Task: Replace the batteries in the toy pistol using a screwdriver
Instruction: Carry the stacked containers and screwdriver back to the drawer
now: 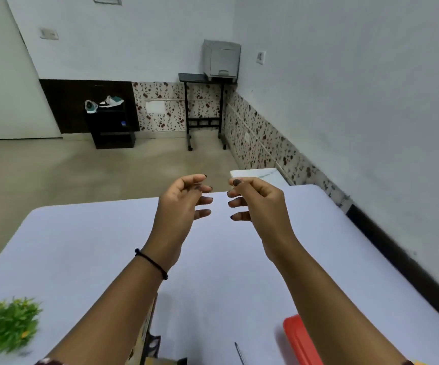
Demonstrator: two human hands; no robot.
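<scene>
Lavender table holds the toy pistol at its near edge, under the left forearm. Left hand, right hand: raised, empty, relaxed. Lowering that forearm could sweep it off.

The toy pistol hides partly under the left forearm; the plant is blurred.

I see the room lit evenly, with soft, rather cool light. Only faint shadows lie on the table. The green plant at lower left is smeared by blur, and the walls bend near the edges.
</scene>
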